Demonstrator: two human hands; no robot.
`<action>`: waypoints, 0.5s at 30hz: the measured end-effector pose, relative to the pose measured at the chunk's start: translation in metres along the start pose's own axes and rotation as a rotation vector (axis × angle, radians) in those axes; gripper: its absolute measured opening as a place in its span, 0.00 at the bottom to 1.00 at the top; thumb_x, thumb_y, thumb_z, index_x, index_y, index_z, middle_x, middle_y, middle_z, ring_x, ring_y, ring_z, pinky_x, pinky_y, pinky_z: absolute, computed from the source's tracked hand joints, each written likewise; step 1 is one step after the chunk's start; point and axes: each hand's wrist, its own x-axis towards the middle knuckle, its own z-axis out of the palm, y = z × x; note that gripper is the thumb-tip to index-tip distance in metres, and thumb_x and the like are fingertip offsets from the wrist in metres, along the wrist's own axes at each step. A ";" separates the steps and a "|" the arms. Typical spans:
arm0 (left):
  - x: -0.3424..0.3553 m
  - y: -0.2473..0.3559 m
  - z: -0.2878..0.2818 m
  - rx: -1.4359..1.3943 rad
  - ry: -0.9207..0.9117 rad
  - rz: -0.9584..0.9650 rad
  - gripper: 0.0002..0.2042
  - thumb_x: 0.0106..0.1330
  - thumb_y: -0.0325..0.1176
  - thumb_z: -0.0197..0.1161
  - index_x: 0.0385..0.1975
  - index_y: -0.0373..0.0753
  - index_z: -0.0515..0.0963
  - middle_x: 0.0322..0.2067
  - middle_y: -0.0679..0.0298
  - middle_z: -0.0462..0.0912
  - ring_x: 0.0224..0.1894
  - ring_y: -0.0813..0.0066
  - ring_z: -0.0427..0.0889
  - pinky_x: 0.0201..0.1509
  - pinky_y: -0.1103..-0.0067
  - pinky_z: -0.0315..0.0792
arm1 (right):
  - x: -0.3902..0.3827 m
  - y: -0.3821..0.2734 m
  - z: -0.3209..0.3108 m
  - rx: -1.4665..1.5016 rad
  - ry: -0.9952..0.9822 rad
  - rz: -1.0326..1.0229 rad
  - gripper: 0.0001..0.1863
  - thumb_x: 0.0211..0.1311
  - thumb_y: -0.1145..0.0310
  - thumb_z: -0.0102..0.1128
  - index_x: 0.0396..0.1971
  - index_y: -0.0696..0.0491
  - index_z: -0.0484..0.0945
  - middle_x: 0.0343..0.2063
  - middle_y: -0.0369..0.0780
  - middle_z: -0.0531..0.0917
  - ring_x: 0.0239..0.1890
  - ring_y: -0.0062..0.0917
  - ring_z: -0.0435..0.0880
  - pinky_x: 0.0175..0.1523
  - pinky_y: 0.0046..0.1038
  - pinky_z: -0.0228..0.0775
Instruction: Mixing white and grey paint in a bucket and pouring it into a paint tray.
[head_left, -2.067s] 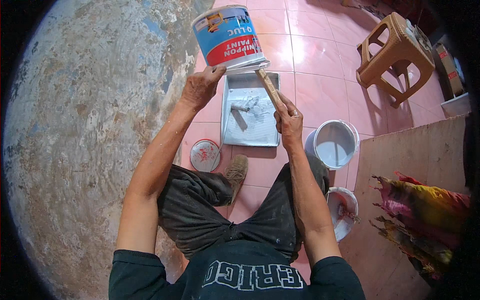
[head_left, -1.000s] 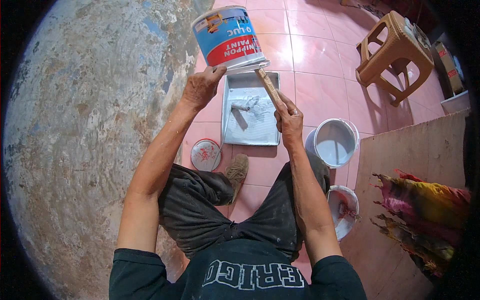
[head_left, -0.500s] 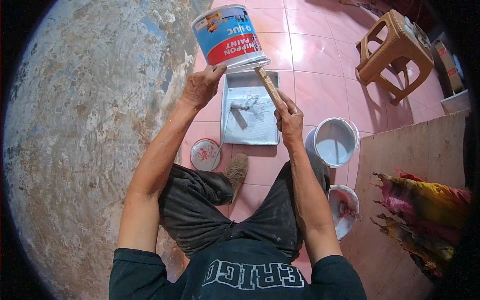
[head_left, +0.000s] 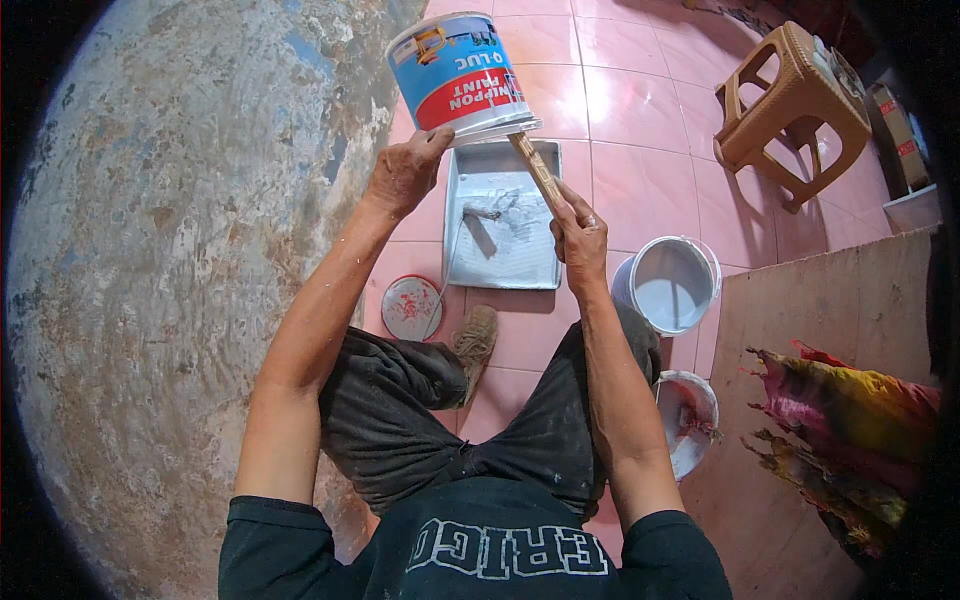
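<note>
A blue and red paint bucket [head_left: 460,75] is tipped mouth-down above the paint tray [head_left: 552,215]. My left hand [head_left: 408,170] is closed on its rim. Held in my right hand [head_left: 580,235] is a wooden stick [head_left: 538,168], its far end reaching in under the bucket's mouth, where it is hidden. White streaks mark the bucket's side near the rim. Below, the tray has wet grey-white paint in it. A small grey roller [head_left: 481,213] with a thin wire handle lies there, the wire running out over the tray's near-left side.
A round lid with red smears [head_left: 411,308] lies by my shoe [head_left: 474,335]. To the right stand a white pail of pale paint [head_left: 670,285] and a smeared container [head_left: 688,420]. Farther off are a brown stool [head_left: 780,105], a wooden panel [head_left: 830,300] and colourful cloth [head_left: 850,410]. A mottled wall [head_left: 180,250] rises left.
Almost nothing differs. Both hands keep their grip on the bucket and stick, and the bucket stays tipped over the tray; the view has shifted very slightly.
</note>
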 end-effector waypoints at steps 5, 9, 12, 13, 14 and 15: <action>-0.003 -0.004 0.004 -0.032 -0.032 -0.058 0.11 0.67 0.26 0.57 0.48 0.41 0.70 0.26 0.51 0.80 0.27 0.51 0.84 0.28 0.63 0.80 | 0.004 0.004 0.002 -0.040 -0.018 -0.024 0.20 0.71 0.62 0.60 0.59 0.53 0.78 0.15 0.23 0.63 0.14 0.06 0.54 0.17 0.16 0.42; -0.003 -0.004 0.010 -0.071 -0.037 -0.132 0.11 0.67 0.27 0.57 0.49 0.41 0.70 0.27 0.50 0.81 0.28 0.49 0.84 0.29 0.61 0.79 | 0.009 0.014 0.000 -0.058 -0.012 -0.020 0.20 0.71 0.63 0.61 0.59 0.53 0.79 0.16 0.23 0.63 0.15 0.06 0.55 0.18 0.16 0.43; -0.004 -0.007 0.015 -0.128 0.002 -0.176 0.12 0.68 0.29 0.57 0.49 0.41 0.71 0.28 0.49 0.82 0.29 0.46 0.84 0.30 0.59 0.79 | 0.010 0.014 0.002 -0.075 -0.012 -0.017 0.20 0.70 0.63 0.62 0.59 0.53 0.79 0.16 0.23 0.63 0.15 0.07 0.55 0.18 0.16 0.43; -0.004 -0.007 0.017 -0.144 -0.001 -0.187 0.11 0.68 0.30 0.57 0.49 0.41 0.71 0.28 0.50 0.82 0.29 0.46 0.84 0.31 0.58 0.79 | 0.010 0.014 0.002 -0.078 -0.017 -0.018 0.20 0.70 0.63 0.62 0.59 0.53 0.79 0.16 0.23 0.63 0.15 0.07 0.56 0.19 0.16 0.44; -0.004 -0.008 0.019 -0.160 -0.004 -0.197 0.11 0.69 0.30 0.57 0.49 0.41 0.72 0.28 0.50 0.81 0.29 0.45 0.84 0.31 0.58 0.79 | 0.011 0.014 0.002 -0.078 -0.018 -0.017 0.20 0.70 0.63 0.62 0.59 0.53 0.79 0.16 0.23 0.63 0.15 0.07 0.56 0.19 0.16 0.44; -0.003 -0.008 0.021 -0.160 -0.005 -0.198 0.11 0.69 0.30 0.57 0.49 0.41 0.72 0.28 0.50 0.81 0.29 0.45 0.84 0.31 0.58 0.79 | 0.012 0.015 0.002 -0.096 -0.016 -0.028 0.21 0.70 0.63 0.62 0.59 0.53 0.79 0.16 0.23 0.64 0.15 0.07 0.56 0.19 0.16 0.44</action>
